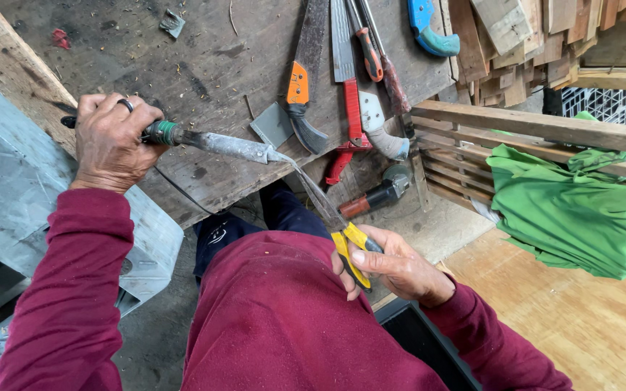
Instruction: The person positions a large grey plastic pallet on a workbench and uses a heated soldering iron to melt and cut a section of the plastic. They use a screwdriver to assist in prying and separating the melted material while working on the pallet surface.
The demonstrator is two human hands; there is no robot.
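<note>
While the dark wooden workbench [204, 80] carries a row of handsaws [342, 65] along its edge, the left hand [114, 141] is wrapped tight round the green-collared handle of a grey metal tool [219, 145]. The right hand [393, 268] squeezes yellow-handled pliers [335, 221], whose nose meets the tool's tip. This looks like a gripping or bending step; next calls for steady pressure and a firm left-hand brace.

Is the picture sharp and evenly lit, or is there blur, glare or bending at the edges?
Head view: soft daylight, no hard shadows; left hand and right hand sharp, as is the pliers; wide-lens bending curves the wooden slats; no glare.
</note>
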